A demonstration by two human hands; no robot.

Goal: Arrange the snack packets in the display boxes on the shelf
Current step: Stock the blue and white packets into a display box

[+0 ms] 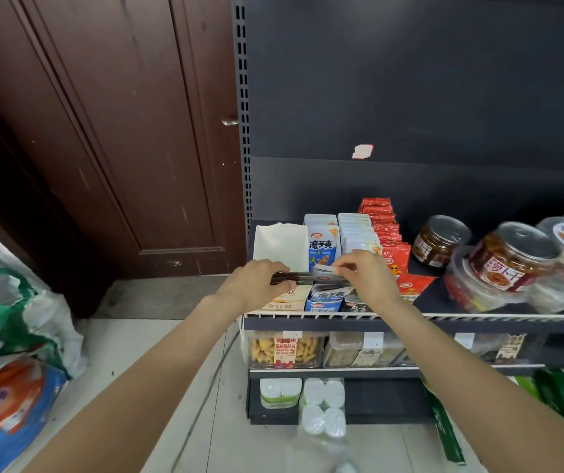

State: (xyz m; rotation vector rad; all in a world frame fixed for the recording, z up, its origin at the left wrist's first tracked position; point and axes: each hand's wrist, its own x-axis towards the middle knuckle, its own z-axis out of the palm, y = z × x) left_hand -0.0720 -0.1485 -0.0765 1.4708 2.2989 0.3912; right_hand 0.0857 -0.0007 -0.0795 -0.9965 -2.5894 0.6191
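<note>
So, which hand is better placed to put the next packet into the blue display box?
The right hand, probably. It already pinches a pale packet directly above the blue display box, while the left hand grips a dark stack of packets over the beige box.

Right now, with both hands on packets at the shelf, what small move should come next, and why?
Probably slot the packet pinched by the right hand down into the blue box just below it. The left hand holds a dark stack of packets beside it, and the blue box's packets already stand in a row.
</note>
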